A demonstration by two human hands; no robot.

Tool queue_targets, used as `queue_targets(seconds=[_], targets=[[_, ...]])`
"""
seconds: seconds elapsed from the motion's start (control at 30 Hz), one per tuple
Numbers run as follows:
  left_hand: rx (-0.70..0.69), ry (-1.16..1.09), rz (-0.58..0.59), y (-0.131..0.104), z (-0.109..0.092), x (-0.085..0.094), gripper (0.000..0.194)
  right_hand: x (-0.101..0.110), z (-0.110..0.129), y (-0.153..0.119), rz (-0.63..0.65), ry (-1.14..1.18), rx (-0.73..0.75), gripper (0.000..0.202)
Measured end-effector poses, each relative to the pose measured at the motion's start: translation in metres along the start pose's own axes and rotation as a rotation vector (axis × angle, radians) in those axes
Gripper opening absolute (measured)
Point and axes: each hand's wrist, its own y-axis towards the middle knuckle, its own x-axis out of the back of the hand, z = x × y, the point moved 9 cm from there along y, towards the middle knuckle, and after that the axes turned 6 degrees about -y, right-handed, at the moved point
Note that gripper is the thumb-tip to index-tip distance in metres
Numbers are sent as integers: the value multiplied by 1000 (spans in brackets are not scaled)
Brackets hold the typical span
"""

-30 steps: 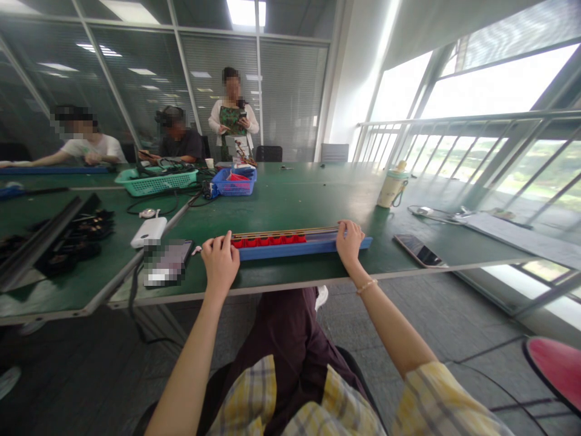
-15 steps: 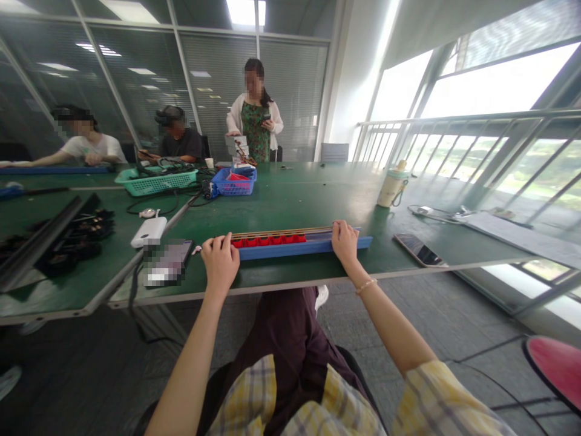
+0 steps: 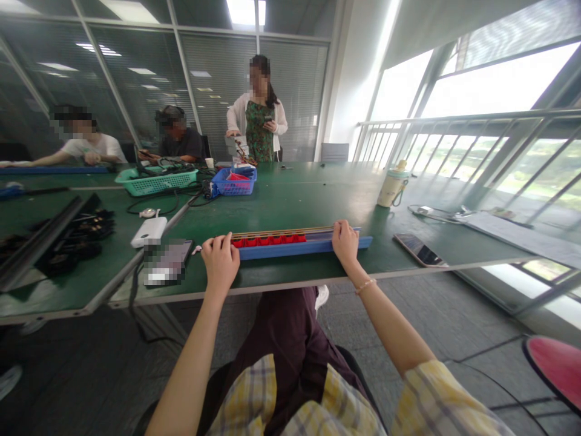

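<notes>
A long blue channel-shaped tray (image 3: 285,250) lies along the near side of the green table. Several red block-like pieces (image 3: 270,240) sit in a row inside its left and middle part. Thin yellowish strips (image 3: 272,233) run lengthwise along its far side. My left hand (image 3: 220,257) is closed over the tray's left end, fingers curled over the top. Toward the right end, my right hand (image 3: 345,242) grips the tray with bent fingers, thumb side hidden. What the fingertips press on is too small to make out.
On the left lie a blurred phone (image 3: 167,263), a white power bank (image 3: 149,232) and black parts (image 3: 72,242). A phone (image 3: 418,250) and a bottle (image 3: 393,186) are at right. Green (image 3: 157,181) and blue baskets (image 3: 235,186) stand farther back. Other people are across the table.
My hands and the blue tray have stayed in place. Across the table, the standing person has shifted slightly to the right.
</notes>
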Motion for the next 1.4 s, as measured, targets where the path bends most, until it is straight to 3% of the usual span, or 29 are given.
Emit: queue_targets(seconds=[0.23,0.93,1.4], targets=[[-9,-7,9,0,-1,1,48,3,-3,1,-22,22,-36,39],[-33,-1,-18,-1,-4,6,41,1,5,1,-17,100,67,35],[-20,-22,-9,0,-2,5,41,14,10,2,-81,227,115,37]])
